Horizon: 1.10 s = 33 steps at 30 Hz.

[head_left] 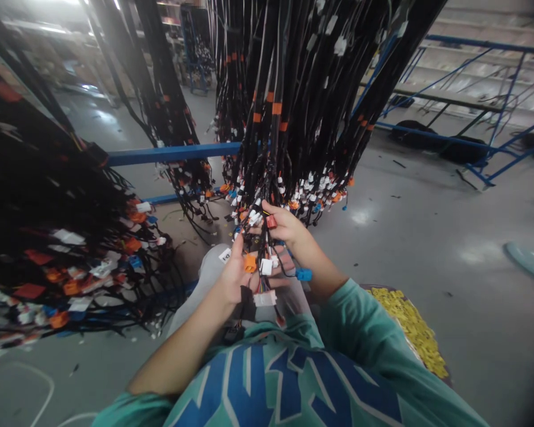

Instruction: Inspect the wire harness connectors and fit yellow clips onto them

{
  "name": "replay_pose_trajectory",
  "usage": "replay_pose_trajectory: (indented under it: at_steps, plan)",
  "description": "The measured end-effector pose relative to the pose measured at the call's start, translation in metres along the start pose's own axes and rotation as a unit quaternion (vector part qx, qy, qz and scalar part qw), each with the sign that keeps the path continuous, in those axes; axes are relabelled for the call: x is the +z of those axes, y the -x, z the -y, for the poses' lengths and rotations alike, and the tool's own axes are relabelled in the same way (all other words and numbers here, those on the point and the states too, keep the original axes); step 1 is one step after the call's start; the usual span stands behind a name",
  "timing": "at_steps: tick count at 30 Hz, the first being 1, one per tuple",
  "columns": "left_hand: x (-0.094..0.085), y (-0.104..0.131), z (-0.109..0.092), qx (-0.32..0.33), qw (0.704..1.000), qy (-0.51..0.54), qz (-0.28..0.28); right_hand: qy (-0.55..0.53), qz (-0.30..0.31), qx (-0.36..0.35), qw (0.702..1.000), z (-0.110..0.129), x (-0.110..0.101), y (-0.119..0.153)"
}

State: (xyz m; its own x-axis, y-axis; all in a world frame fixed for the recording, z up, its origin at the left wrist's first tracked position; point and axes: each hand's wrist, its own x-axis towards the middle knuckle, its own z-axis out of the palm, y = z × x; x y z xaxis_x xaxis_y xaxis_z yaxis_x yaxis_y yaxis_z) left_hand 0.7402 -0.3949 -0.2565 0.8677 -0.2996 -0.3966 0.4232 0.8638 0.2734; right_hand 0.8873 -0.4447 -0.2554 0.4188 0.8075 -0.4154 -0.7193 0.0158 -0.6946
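Black wire harnesses hang in a thick bunch in front of me, their lower ends spreading into many connectors. My left hand cradles the loose ends of one harness, thumb raised and fingers stretched beneath. Across from it, my right hand is closed around the branches a little higher, its thumb on top. Between the hands are an orange connector, a white connector and a red connector. A blue connector dangles by my right wrist. Below the palm hangs a wide whitish connector.
More hanging harnesses crowd the left side. A blue metal bar runs behind the bunch. At lower right sits a container of yellow pieces. A blue frame rack stands at the right, with black coils on the floor beneath.
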Motion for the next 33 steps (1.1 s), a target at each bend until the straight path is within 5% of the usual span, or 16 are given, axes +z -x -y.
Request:
replay_pose_trajectory:
  at_steps: [7,22,28,33]
  plan:
    - [0.004,-0.001,-0.010,0.022,0.998,0.042,0.049,0.012,-0.025,0.020,0.999,0.005,0.001,-0.002]
    - [0.013,0.001,-0.026,0.112,0.992,0.059,0.003,-0.016,-0.031,0.048,0.998,0.009,0.010,-0.008]
    - [0.012,-0.002,-0.025,0.128,0.978,0.121,0.109,-0.036,-0.002,0.064,0.997,0.010,0.009,-0.007]
    - [0.011,-0.005,-0.022,0.140,0.976,0.098,0.134,-0.033,-0.003,0.076,0.997,0.012,0.015,0.000]
